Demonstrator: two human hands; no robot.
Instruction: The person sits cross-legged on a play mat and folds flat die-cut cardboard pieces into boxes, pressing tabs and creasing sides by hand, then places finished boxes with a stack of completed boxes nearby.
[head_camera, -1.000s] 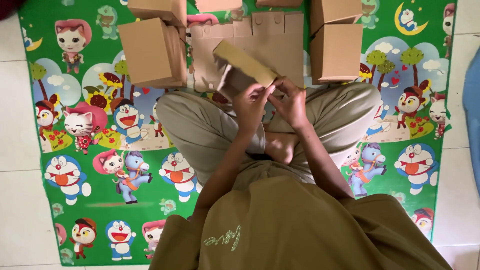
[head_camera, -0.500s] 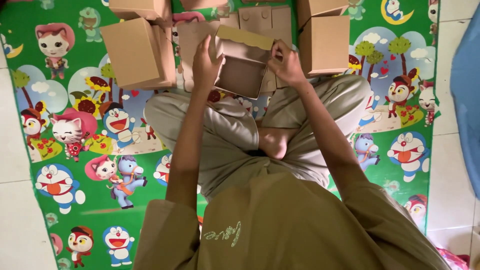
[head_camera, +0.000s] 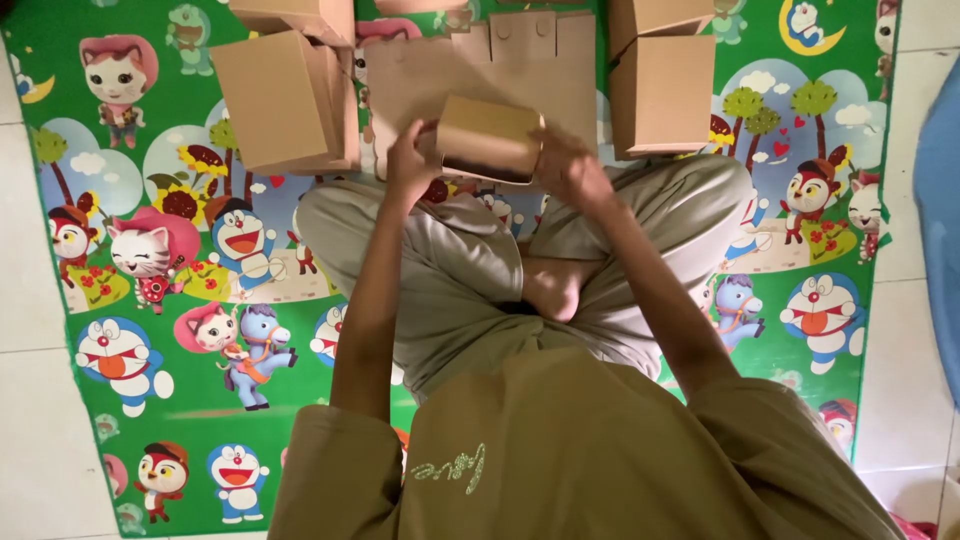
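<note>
Both hands — left hand (head_camera: 412, 160), right hand (head_camera: 567, 168) — are gripping the small cardboard box (head_camera: 490, 138) by its ends above the mat's (head_camera: 180, 420) far edge; it is looking light, stiff, crushable.

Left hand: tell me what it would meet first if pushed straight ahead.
Probably the flat cardboard sheet lying just beyond the left hand, which grips the small box; depth is unclear from above.

one head-worn view only, looking straight down over the person's chest and crossed legs, close in. hands (head_camera: 410, 160) and small box (head_camera: 490, 135) sit upper centre; cartoon mat (head_camera: 150, 300) fills the frame, floor tiles (head_camera: 30, 420) at edges.
</note>
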